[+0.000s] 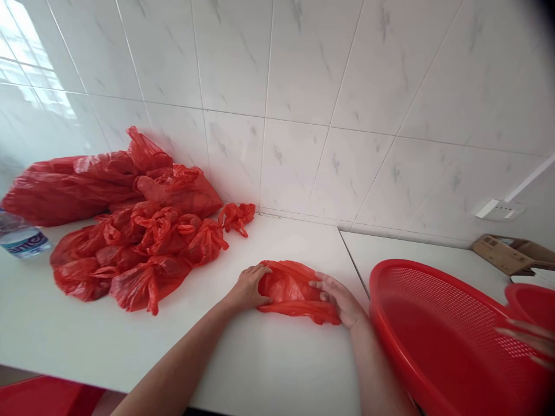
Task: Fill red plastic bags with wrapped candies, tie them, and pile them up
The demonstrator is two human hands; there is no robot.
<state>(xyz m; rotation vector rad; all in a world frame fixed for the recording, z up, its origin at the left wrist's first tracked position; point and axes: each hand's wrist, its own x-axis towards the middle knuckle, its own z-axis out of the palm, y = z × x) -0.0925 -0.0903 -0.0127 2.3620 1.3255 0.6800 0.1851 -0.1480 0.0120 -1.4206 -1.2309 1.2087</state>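
Crumpling red plastic bag [295,289] — glossy, wrinkled

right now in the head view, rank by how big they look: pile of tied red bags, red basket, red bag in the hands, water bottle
1. pile of tied red bags and red basket: alike, and the basket is nearer and cut off, so unranked
2. red bag between left hand and right hand
3. water bottle, partly cut off
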